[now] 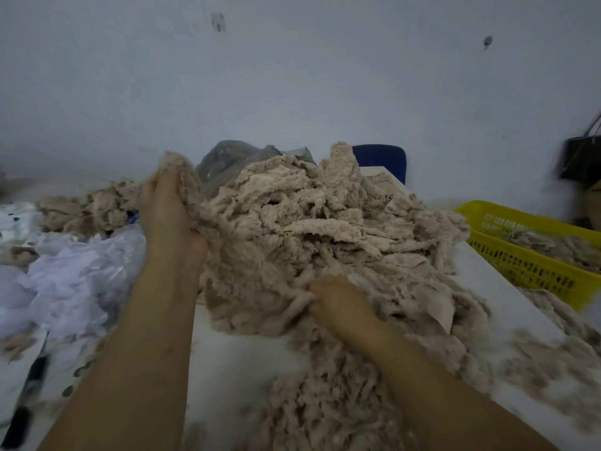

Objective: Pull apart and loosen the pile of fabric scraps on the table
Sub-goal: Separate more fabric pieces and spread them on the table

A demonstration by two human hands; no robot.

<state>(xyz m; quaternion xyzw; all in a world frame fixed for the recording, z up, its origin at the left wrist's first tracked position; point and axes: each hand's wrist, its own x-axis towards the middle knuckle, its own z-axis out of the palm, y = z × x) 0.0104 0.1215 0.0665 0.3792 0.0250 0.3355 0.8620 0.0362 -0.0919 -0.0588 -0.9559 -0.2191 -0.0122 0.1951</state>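
The pile of beige fabric scraps (325, 222) lay centred on the desk (240, 356). The left hand (169, 209) clutched a raised tuft (177, 164) at its 10 o'clock edge. The right hand (341, 304) gripped into the pile at 6 o'clock. This looked like the pulling-apart step; next, the hands would need to draw outward.

The pile of fabric scraps (325, 229) — beige, fuzzy, tangled strips — heaps high on my white table (234, 359), loose shreds trailing toward me.

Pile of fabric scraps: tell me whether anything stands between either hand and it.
Nothing visible does. The left hand grips a clump at the upper left of the pile; the right hand digs its fingers into the near edge. Both touch fabric directly.
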